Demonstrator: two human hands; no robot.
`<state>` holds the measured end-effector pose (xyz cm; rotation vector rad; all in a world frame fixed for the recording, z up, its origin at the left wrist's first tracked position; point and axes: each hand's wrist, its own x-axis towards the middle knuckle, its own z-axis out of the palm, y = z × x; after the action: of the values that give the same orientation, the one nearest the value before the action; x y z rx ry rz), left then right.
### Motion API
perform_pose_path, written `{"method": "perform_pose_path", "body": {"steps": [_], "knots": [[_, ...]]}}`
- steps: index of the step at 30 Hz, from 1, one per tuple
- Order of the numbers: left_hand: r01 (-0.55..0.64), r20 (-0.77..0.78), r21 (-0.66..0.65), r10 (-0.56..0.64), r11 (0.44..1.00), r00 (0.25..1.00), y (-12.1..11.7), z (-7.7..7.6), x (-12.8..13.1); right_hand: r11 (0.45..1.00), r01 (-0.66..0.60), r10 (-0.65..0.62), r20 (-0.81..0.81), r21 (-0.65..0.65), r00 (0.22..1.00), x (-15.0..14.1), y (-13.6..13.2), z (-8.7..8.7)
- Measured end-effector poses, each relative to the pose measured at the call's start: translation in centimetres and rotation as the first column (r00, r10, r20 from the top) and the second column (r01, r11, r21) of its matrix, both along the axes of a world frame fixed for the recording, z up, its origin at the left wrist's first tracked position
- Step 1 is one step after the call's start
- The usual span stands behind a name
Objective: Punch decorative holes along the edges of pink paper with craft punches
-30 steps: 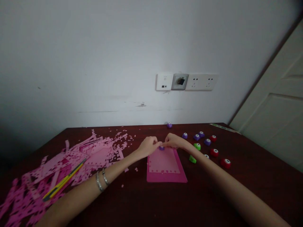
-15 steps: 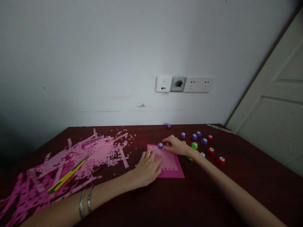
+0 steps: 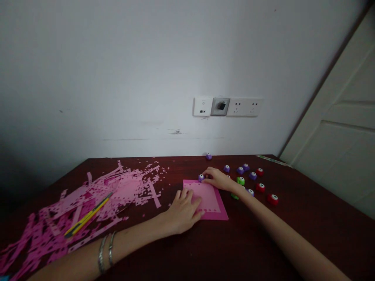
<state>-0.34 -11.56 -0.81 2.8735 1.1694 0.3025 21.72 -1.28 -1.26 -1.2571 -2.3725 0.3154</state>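
Note:
Two stacked sheets lie in front of me, a light pink paper (image 3: 206,197) on a larger dark pink paper (image 3: 222,214). Small punched shapes run along the light sheet's top and bottom edges. My left hand (image 3: 183,212) rests with fingers spread over the left side of the sheets. At their top edge, my right hand (image 3: 216,178) has its thumb and fingers closed on a small purple craft punch (image 3: 201,178) with a white top. Just right of that hand sit a green punch (image 3: 240,180) and another purple punch (image 3: 227,168).
More purple punches (image 3: 253,175) and red punches (image 3: 272,199) are scattered at the right. One purple punch (image 3: 208,156) stands by the wall. A heap of pink paper strips (image 3: 96,207) covers the left, with a yellow cutter knife (image 3: 88,216) on it.
Both hands were together at the punch on the top edge. My left hand has since come down flat onto the sheets, and my right hand has grasped the punch, now at the paper's edge.

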Motion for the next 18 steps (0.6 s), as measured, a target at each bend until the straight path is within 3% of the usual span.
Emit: {"method": "perform_pose_path", "body": {"steps": [6,12,15,18], "knots": [[-0.007,-0.011,-0.047,0.007,0.999,1.000,0.0,0.0,-0.1,0.991,0.116,-0.114,-0.024,0.065,0.993,3.2,-1.0,2.2],[-0.003,0.071,-0.052,0.007,0.999,0.997,2.1,1.1,0.2,0.962,0.259,-0.258,-0.021,0.089,0.966,10.9,-4.1,4.2],[-0.015,0.168,-0.033,0.020,0.999,0.986,4.7,1.7,0.4,0.926,0.373,-0.371,-0.044,0.063,0.928,15.6,-6.0,3.8],[-0.073,0.265,-0.045,0.082,0.996,0.961,7.8,2.0,0.7,0.873,0.488,-0.484,-0.090,0.023,0.871,20.1,-7.5,2.2]]}}
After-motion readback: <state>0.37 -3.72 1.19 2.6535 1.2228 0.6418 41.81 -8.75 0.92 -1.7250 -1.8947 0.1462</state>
